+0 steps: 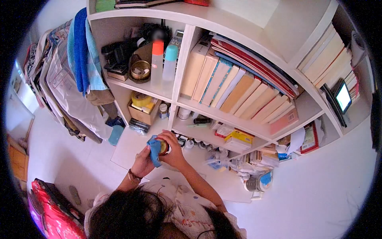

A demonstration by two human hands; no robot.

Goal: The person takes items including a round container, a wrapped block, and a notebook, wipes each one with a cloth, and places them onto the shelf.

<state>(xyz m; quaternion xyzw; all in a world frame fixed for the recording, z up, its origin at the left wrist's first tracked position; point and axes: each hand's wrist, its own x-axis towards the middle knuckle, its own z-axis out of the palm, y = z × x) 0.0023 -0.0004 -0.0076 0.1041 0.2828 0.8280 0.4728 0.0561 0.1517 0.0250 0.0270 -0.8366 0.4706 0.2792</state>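
Observation:
My left hand (144,162), with a bracelet at the wrist, is closed on a blue cloth (154,150). The cloth lies against a small round container (163,147) with a dark reddish rim and a yellowish middle; its exact kind is unclear. Fingers of my right hand (172,148) wrap round the container from the right. Both hands are close together in front of the lower shelves. Part of the container is hidden by the cloth and my fingers.
A white shelf unit (182,59) stands ahead, holding books (234,85), two bottles with orange and teal caps, a brass bowl (140,70) and a cardboard box (142,113). Clothes (59,79) hang at left. Stacked papers (254,163) and a can (254,184) are at lower right.

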